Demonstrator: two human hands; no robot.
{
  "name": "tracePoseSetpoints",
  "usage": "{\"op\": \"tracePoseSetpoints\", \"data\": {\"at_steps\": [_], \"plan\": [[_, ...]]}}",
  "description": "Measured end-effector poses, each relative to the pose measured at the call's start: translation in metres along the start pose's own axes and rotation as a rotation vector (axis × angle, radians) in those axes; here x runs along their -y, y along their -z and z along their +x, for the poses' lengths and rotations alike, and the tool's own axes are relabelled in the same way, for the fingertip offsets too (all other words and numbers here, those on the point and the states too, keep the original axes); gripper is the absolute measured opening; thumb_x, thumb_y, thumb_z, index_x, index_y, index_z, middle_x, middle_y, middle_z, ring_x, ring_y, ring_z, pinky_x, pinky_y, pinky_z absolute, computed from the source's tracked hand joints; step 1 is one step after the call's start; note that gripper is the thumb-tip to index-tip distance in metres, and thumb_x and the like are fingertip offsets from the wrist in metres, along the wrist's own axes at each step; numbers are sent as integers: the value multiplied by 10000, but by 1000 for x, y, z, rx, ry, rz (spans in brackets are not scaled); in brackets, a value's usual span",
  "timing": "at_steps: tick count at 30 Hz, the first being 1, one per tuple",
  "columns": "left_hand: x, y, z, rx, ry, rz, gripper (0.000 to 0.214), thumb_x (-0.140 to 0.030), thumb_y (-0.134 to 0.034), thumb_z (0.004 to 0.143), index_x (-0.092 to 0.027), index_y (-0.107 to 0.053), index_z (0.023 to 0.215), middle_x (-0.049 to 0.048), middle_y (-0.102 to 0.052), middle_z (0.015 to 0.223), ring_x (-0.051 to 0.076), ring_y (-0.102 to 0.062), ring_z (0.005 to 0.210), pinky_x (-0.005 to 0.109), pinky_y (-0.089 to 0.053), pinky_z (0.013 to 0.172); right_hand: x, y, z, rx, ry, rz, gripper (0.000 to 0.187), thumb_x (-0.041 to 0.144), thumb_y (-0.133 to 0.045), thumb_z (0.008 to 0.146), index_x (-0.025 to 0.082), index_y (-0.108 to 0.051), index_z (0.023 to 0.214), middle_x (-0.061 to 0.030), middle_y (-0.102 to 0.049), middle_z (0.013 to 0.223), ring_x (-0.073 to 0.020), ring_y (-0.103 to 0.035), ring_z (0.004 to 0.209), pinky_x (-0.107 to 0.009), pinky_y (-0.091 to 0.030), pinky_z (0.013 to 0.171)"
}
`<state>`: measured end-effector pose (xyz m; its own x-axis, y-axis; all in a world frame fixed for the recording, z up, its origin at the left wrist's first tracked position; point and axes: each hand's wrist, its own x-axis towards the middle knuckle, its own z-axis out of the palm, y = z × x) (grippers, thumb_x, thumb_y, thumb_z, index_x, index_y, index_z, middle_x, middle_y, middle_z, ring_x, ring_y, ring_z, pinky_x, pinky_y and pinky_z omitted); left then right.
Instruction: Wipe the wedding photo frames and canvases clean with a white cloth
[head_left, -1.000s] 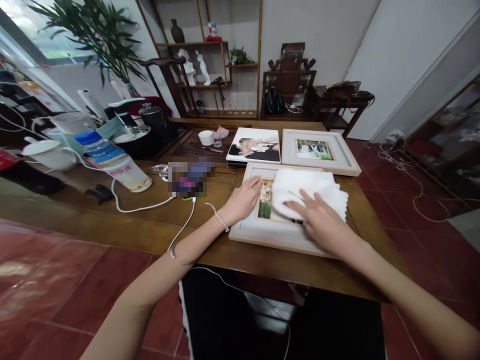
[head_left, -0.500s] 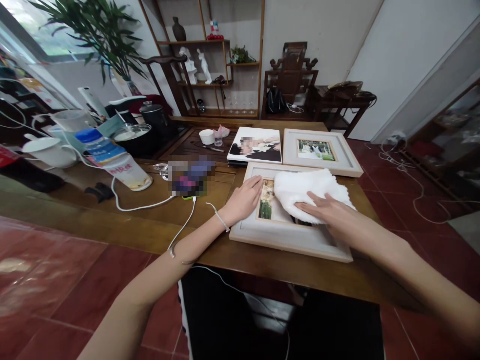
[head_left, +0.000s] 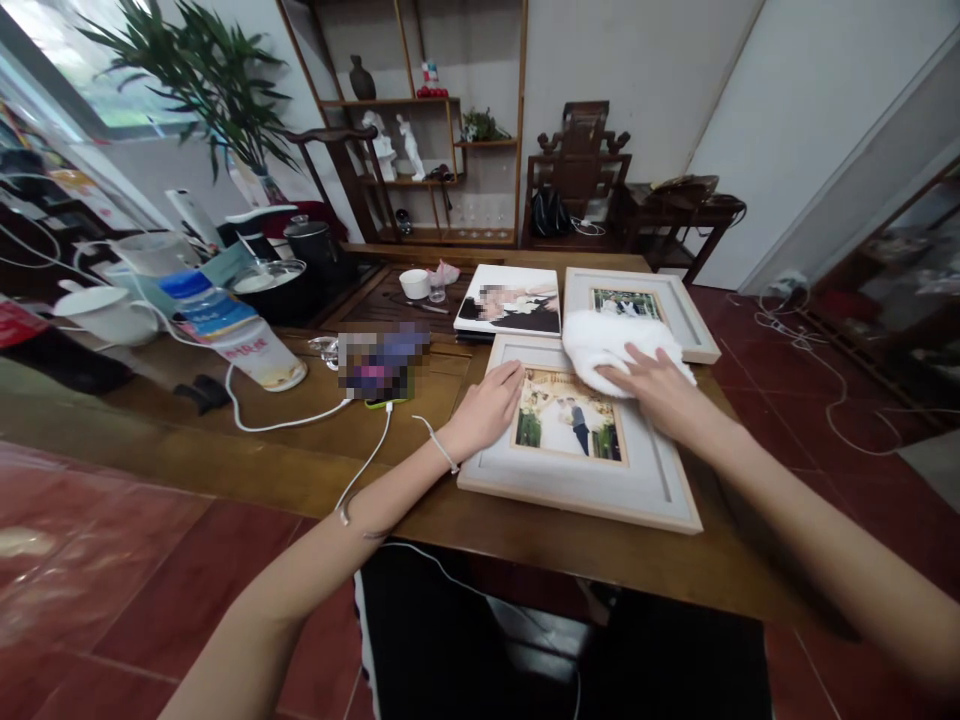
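Observation:
A light wood picture frame (head_left: 570, 496) with a wide pale mat lies face up on the table, showing a wedding photo (head_left: 568, 420). My left hand (head_left: 486, 408) rests on its left edge, fingers stretched out and lying flat. Over the frame's upper right part, my right hand (head_left: 664, 392) has a fluffy white cloth (head_left: 606, 345) under its fingers and presses it down. The cloth also hides the lower part of a second picture frame (head_left: 679, 305) behind. Beside that lies a white-edged photo panel (head_left: 517, 285), stacked on something dark.
On the wooden table (head_left: 390, 470), a pixelated item (head_left: 382, 365) with a white cable sits left of my hand. Farther left are a bottle with a blue cap (head_left: 240, 335), a white pot (head_left: 105, 310) and a dark bottle (head_left: 52, 350). A small white bowl (head_left: 414, 284) stands behind.
My right hand has slid the white cloth up and away across the frame, uncovering the wedding photo. The cloth now overlaps the frame behind. My left hand stays on the left edge.

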<state>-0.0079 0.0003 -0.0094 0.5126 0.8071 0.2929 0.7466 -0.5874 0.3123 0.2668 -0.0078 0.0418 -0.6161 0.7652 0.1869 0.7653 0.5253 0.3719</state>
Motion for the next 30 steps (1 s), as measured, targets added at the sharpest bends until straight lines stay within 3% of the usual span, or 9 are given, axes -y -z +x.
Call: {"op": "tracePoseSetpoints", "data": {"at_steps": [3, 7, 10, 13, 17, 19, 22, 26, 30], "plan": [[-2, 1, 0, -2, 13, -4, 412, -240, -282, 965, -126, -407, 1340, 123, -423, 1412, 214, -364, 1327, 391, -364, 1075, 19, 5, -17, 54, 31, 38, 747, -138, -339, 647, 175, -474, 1312, -152, -547, 1300, -343, -434, 1244, -537, -402, 906], [-2, 1, 0, 3, 24, -11, 411, -244, -288, 963, -138, -403, 1343, 119, -418, 1417, 214, -361, 1329, 393, -356, 1080, 48, 40, -55, 135, 91, 162, 786, -96, -392, 594, 202, -481, 1315, -130, -622, 1200, -329, -523, 1160, -491, -454, 877], [-1, 1, 0, 5, 16, -11, 413, -246, -293, 961, -138, -396, 1346, 121, -412, 1421, 214, -358, 1331, 393, -356, 1080, 72, 58, -83, 60, 138, 237, 790, -18, -435, 577, 288, -488, 1304, -87, -630, 1202, -329, -573, 1091, -465, -491, 819], [1, 0, 1, 15, 5, -6, 413, -248, -284, 964, -142, -388, 1350, 124, -406, 1425, 215, -351, 1335, 399, -362, 1074, 88, 60, -95, -10, 128, 267, 840, 23, -447, 529, 340, -473, 1306, -52, -639, 1191, -335, -591, 1051, -495, -488, 818], [2, 0, 1, 36, 8, 0, 416, -241, -274, 968, -133, -379, 1356, 130, -393, 1432, 218, -335, 1344, 410, -373, 1064, 84, 48, -74, 70, -2, 236, 882, -5, -414, 550, 301, -389, 1376, -67, -599, 1247, -316, -514, 1172, -484, -465, 894], [1, 0, 1, 37, 4, -2, 415, -231, -278, 966, -136, -377, 1357, 134, -390, 1433, 218, -331, 1346, 417, -377, 1061, 69, 38, -54, 89, -149, 187, 842, -22, -389, 593, 239, -367, 1394, -125, -581, 1254, -349, -482, 1197, -501, -467, 872], [1, 0, 0, 34, 0, -3, 415, -213, -289, 960, -141, -376, 1360, 134, -391, 1432, 216, -328, 1348, 416, -371, 1065, 40, 18, -24, 15, -317, 124, 754, -24, -370, 654, 156, -371, 1387, -191, -585, 1214, -396, -465, 1188, -545, -446, 857], [0, 1, 0, 28, 5, -6, 408, -208, -288, 961, -135, -390, 1350, 129, -401, 1426, 208, -336, 1343, 397, -364, 1072, 21, -1, 1, -3, -231, 19, 706, -59, -370, 664, 117, -419, 1346, -174, -605, 1197, -365, -386, 1261, -558, -358, 944], [-1, 2, 0, 26, 23, -10, 402, -210, -287, 961, -146, -398, 1343, 121, -403, 1427, 203, -345, 1340, 392, -368, 1069, 45, 11, -3, 103, -107, 6, 696, -65, -397, 674, 182, -476, 1320, -133, -536, 1324, -352, -443, 1216, -565, -355, 953]]}}
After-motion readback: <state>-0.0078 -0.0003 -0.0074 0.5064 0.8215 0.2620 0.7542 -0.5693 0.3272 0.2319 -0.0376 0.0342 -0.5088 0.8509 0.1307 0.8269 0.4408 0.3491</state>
